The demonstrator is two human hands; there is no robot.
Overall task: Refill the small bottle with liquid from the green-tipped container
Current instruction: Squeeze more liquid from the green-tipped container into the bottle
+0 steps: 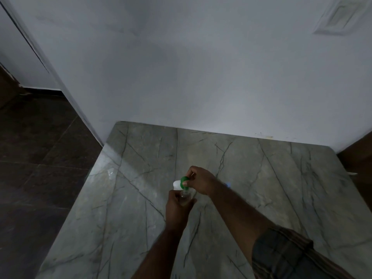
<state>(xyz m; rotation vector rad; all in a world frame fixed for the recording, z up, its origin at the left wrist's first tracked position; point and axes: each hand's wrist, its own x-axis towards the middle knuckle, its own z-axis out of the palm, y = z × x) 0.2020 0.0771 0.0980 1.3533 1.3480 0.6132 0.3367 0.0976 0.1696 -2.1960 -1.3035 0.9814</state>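
Over marble table (261,178), left hand (178,206) grips small bottle (185,195); right hand (201,181) pinches green-tipped container (179,183) above it.

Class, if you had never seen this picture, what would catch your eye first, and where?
The green-tipped container, pinched by the right hand near the middle of the picture, stands out first. Directly below it the left hand grips the small bottle. Both are over a grey veined table set against a pale wall.

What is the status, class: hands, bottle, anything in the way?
Left hand grips small bottle. Right hand holds green-tipped container, tip at bottle's neck. No obstruction visible.
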